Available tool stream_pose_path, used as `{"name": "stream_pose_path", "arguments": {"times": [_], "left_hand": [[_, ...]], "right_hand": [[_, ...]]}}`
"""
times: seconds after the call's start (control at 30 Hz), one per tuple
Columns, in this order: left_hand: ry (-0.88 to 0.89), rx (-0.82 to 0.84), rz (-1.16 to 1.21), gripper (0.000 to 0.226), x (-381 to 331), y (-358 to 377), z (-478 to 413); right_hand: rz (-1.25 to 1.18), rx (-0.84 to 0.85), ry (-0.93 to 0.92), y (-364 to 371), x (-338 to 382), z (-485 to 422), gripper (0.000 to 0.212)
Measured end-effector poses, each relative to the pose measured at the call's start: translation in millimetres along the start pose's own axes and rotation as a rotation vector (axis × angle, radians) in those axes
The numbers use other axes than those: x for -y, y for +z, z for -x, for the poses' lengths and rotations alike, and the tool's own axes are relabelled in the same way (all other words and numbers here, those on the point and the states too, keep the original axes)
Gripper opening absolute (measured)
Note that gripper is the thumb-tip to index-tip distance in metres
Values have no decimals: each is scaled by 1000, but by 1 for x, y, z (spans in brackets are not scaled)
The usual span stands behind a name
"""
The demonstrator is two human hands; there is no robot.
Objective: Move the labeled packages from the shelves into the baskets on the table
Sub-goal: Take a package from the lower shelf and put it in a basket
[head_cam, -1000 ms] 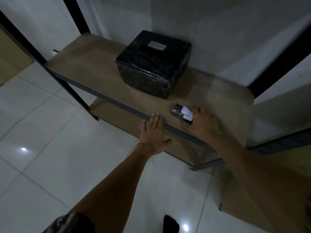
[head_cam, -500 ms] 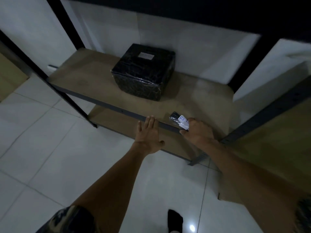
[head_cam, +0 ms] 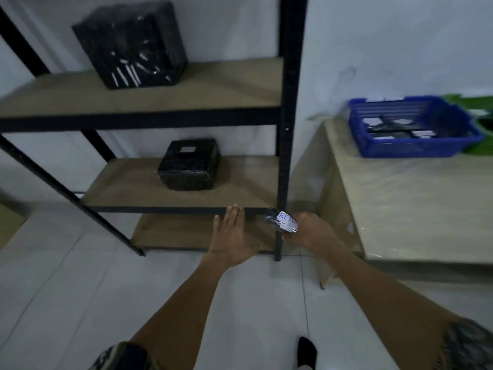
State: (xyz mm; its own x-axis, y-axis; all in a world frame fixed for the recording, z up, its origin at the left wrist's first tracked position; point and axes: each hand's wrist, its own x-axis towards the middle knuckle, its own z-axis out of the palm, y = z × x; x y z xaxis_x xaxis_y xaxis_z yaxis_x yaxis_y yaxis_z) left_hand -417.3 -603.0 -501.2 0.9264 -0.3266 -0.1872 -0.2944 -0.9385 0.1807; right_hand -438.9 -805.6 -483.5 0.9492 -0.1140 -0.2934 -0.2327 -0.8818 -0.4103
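The right hand (head_cam: 312,231) pinches a small black packet (head_cam: 281,222), fingers curled round its right end. The packet is off the rack, in the air in front of the right post (head_cam: 286,129); its white label reads "RE" (the rest is hidden by the fingers). The left hand (head_cam: 234,236) is flat, fingers straight and together, its tips at the front edge of the middle shelf (head_cam: 128,188). A black box (head_cam: 189,164) with a pale label sits on that shelf, and a bigger box (head_cam: 130,44) on the top shelf (head_cam: 213,86). To the right, on the table (head_cam: 413,209), a blue basket (head_cam: 413,148) holds dark labeled packages. A green basket (head_cam: 477,102) sits just behind it.
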Motion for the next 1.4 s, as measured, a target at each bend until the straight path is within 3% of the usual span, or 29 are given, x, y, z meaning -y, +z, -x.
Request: {"name": "stream_pose_path", "arguments": {"times": [0.43,0.73,1.1,1.4], "left_hand": [[220,-103,-19,108,-199,-71,63],[269,-79,9,106,-359,-56,72],[299,-21,-50,106,-468,-36,-1],[435,24,-89,105,-588,-18,-89]], "right_hand": [[29,-105,37,-140,-131,147,45],[74,-202,44,-218,-256,199,54],[38,-161,126,-259,-370,170,51],[-21,-214,254,-311,-480,143,52]]}}
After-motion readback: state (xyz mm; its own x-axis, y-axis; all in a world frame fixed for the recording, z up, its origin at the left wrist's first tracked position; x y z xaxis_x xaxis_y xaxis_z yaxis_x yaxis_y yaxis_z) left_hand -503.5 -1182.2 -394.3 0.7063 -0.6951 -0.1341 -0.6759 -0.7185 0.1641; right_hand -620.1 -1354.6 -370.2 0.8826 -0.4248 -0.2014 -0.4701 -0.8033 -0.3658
